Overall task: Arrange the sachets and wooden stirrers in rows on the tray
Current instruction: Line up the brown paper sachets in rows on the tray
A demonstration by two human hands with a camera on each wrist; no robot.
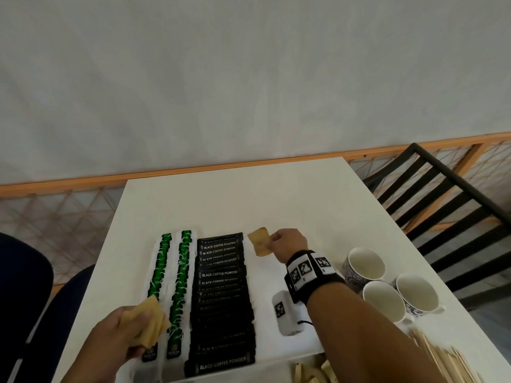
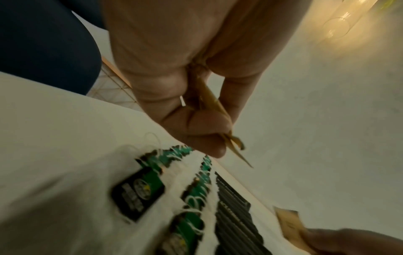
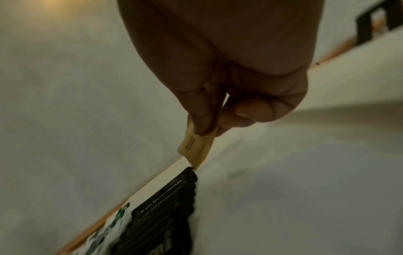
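The right hand (image 1: 289, 244) pinches one tan sachet (image 1: 259, 241) between thumb and fingers, at the far end of the tray (image 1: 265, 275), just right of the black row (image 1: 222, 297). The wrist view shows the sachet's lower corner very close to the far right corner of that row; whether they touch I cannot tell. The sachet's long side runs roughly left to right, like the black sachets, while the rows themselves run from far to near.

The left hand (image 1: 121, 334) is at the near left, over the green rows (image 1: 168, 286), with its fingers closed on a small bundle of tan sachets (image 1: 148, 322). It is well apart from the free strip.

The free white strip of the tray lies between the black row and the right forearm, so the right hand is the nearer one. I judge that a new tan row starts here at the far end and will grow toward the near side, with the left hand serving as the supply.

The stirrers (image 1: 442, 357) lie on the bench (image 1: 276, 194) at the near right, not on the tray.
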